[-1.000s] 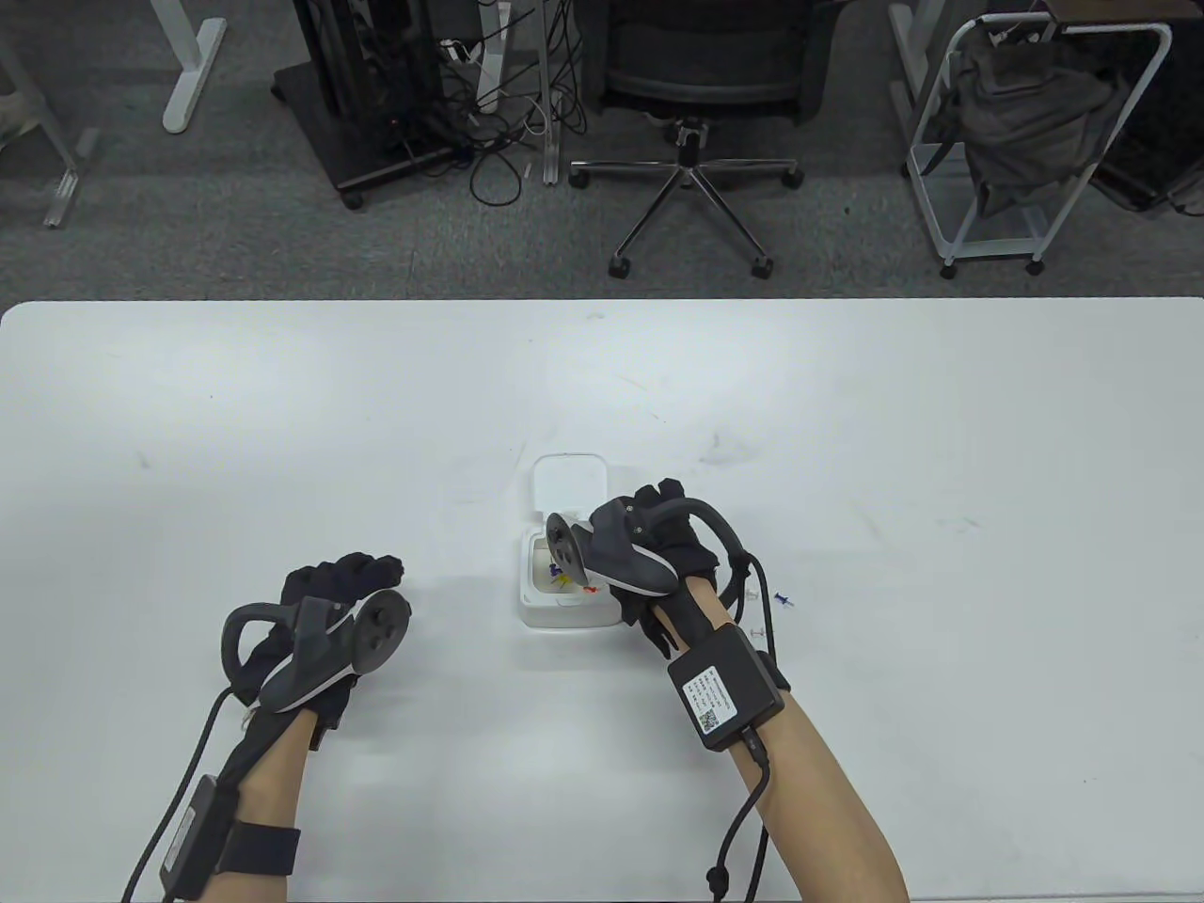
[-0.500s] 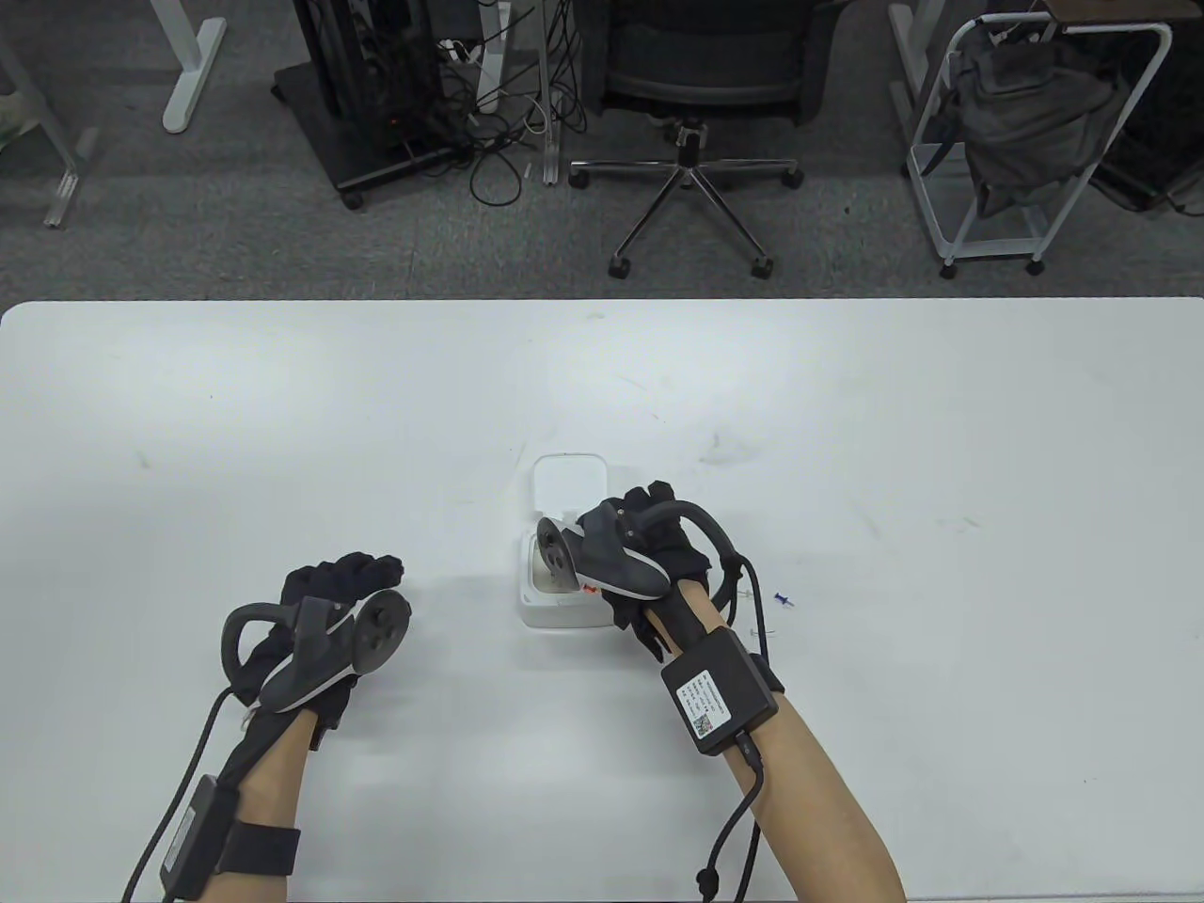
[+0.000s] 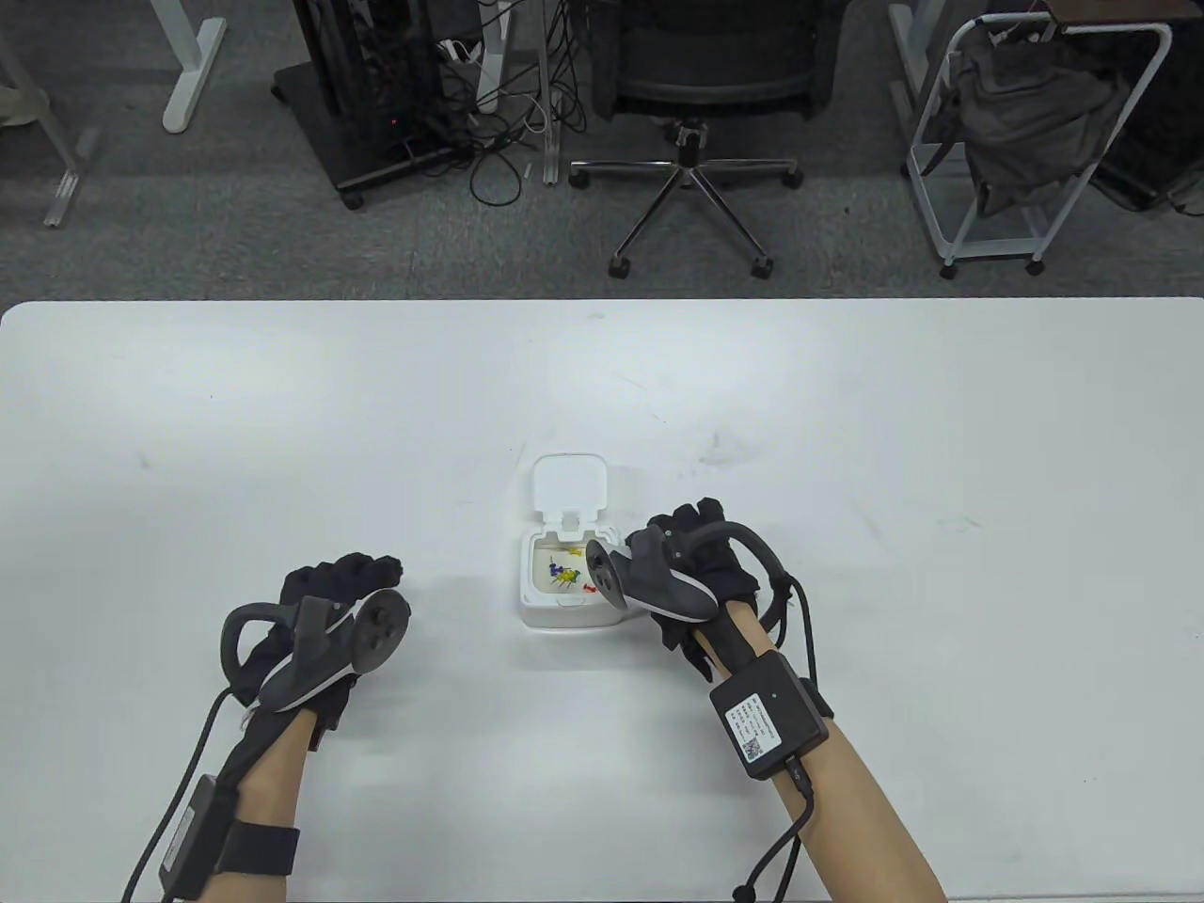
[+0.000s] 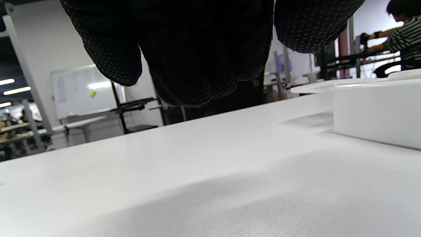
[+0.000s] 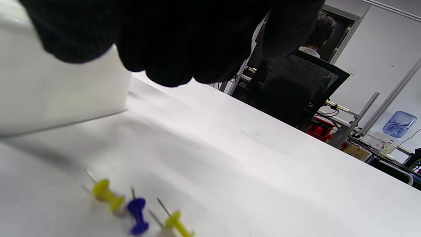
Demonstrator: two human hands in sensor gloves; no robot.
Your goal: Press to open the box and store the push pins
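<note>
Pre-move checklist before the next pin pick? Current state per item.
1. Lid up, box open: ok.
2. Stored pins lie inside the box: ok.
3. All pins stored: not ok. The right wrist view shows a yellow pin, a blue pin and a second yellow pin loose on the table.
4. Right hand empty: cannot tell, its fingertips are dark and bunched.
5. Left hand clear of the box: ok, it is on the table, apart.
</note>
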